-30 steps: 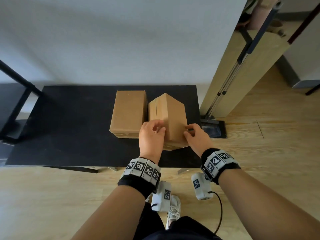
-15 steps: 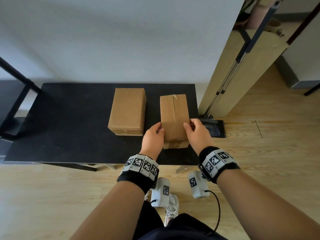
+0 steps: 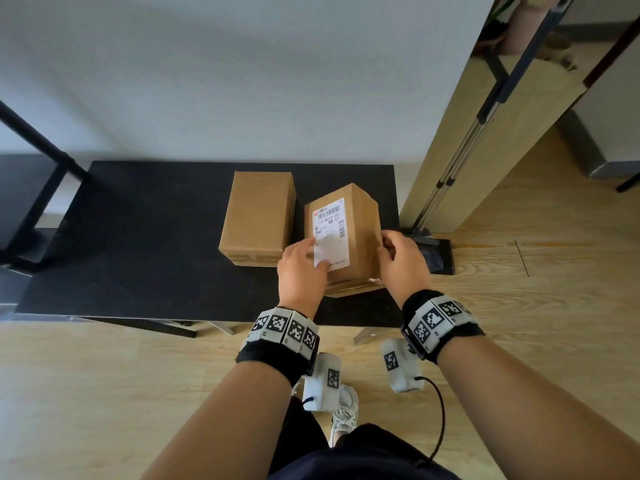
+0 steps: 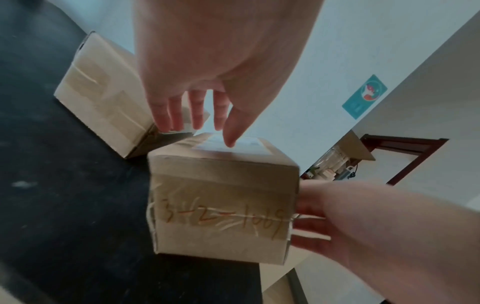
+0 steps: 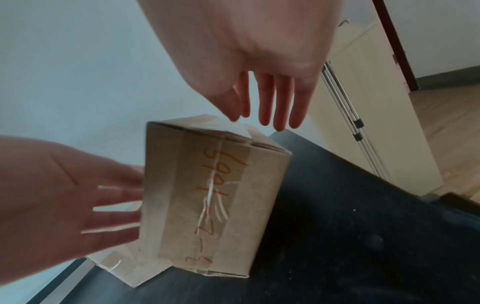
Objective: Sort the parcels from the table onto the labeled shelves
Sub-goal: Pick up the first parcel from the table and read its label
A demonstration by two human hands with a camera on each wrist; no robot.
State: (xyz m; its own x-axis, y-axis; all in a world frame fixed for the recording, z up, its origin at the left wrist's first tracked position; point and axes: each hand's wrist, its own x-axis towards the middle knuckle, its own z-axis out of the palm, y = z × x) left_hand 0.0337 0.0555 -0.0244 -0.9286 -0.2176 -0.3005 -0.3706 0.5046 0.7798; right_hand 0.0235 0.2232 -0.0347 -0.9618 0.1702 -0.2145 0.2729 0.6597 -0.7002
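Two brown cardboard parcels lie on the black table (image 3: 138,237). The right parcel (image 3: 356,237) is tilted, with a white shipping label (image 3: 329,233) facing up and orange handwriting on its taped near end (image 4: 223,216). My left hand (image 3: 308,258) touches it from the left: the thumb rests on the label and straight fingers (image 4: 179,115) reach down between the two parcels. My right hand (image 3: 388,247) sits at the parcel's right side with straight fingers (image 5: 280,107), the thumb touching the top edge. The plain left parcel (image 3: 258,216) lies flat, untouched.
A white wall runs right behind the table. A pale wooden panel with a metal pole (image 3: 460,161) stands just right of the table, above a dark base (image 3: 436,254). A black frame (image 3: 38,147) stands at the left. Wooden floor lies below me.
The right parcel has been rolled over between my hands: its taped seam faced up before, and now the label face is up. Both hands moved up along its sides.
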